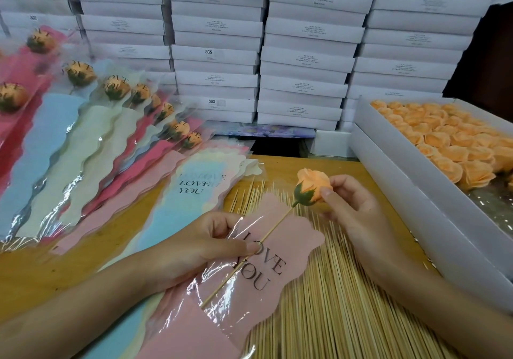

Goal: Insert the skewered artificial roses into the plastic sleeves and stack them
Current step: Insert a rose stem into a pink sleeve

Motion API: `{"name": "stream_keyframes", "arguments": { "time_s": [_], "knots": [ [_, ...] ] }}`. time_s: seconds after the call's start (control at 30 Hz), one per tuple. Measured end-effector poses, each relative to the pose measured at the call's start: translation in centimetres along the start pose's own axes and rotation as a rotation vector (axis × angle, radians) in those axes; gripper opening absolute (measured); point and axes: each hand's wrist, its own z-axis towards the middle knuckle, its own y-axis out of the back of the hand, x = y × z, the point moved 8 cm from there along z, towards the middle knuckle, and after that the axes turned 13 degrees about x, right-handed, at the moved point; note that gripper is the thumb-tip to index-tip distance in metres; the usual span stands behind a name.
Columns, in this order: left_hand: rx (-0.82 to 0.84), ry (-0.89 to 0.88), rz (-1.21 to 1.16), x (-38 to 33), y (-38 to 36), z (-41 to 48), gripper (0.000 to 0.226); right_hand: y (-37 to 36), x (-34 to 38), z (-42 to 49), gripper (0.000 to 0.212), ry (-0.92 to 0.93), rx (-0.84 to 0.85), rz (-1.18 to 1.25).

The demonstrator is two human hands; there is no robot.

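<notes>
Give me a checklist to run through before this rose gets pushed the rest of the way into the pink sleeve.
1. Right hand holds the rose by its head: ok.
2. Left hand grips the pink sleeve, thumb on top: ok.
3. Skewer straight and seated in the rose's green base: ok.
4. Skewer tip between the clear film and the pink paper: cannot tell.
5. Rose head inside the sleeve: not ok, it is beyond the sleeve's scalloped end.

One skewered rose (313, 185), one pink sleeve (291, 236), nine sleeved roses (116, 86) showing, one open box (416, 192) of blooms
</notes>
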Motion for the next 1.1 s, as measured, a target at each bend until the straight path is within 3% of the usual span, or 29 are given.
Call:
{"name": "stream_keyframes", "arguments": {
  "time_s": [0.13, 0.33, 0.53, 0.77, 1.1],
  "knots": [
    [0.011, -0.003, -0.011, 0.2, 0.0, 0.1, 0.01, -0.5, 0.5, 0.0, 0.008, 0.023, 0.029, 0.002],
    [-0.003, 0.034, -0.028, 0.8, 0.3, 0.1, 0.038, -1.2, 1.0, -0.1, 0.006, 0.051, 0.091, 0.002],
    [0.021, 0.033, -0.039, 0.6, 0.1, 0.1, 0.034, -2.0, 1.8, -0.5, 0.032, 0.075, 0.153, 0.016],
    [0.022, 0.034, -0.027, 0.5, -0.1, 0.1, 0.027, -3.1, 2.0, -0.8, 0.019, 0.098, 0.248, -0.03],
    [-0.134, 0.017, 0.035, 0.5, 1.2, -0.1, 0.062, -1.7, 1.3, -0.5, 0.024, 0.027, 0.1, 0.062]
  ]
}}
